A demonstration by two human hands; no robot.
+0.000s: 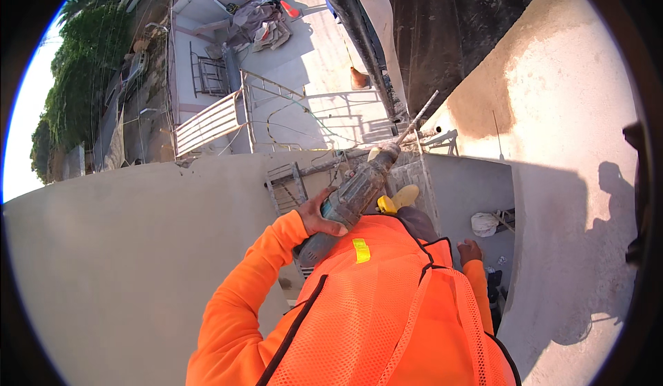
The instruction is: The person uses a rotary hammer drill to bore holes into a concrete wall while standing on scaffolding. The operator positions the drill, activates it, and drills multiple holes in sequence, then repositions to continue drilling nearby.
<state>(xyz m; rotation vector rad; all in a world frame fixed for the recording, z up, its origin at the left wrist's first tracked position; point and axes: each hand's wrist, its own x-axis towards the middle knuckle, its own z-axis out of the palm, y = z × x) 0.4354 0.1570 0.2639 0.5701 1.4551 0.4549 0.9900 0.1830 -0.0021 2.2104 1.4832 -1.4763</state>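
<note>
The left hand point(321, 215) is wrapped round the body of a dusty rotary hammer point(356, 191), held close before the orange mesh vest point(366, 310). Its long bit point(418, 117) points outward, crossing in view the scaffold pipe point(429, 132) at the platform's far edge; contact there cannot be judged. Room shows between the tool and the right wall point(552, 199); the left wall's point(138, 248) top edge runs nearer. The right hand point(469, 251) hangs low, fingers curled, near a white bag point(485, 224); whether it grips anything, I cannot tell.
</note>
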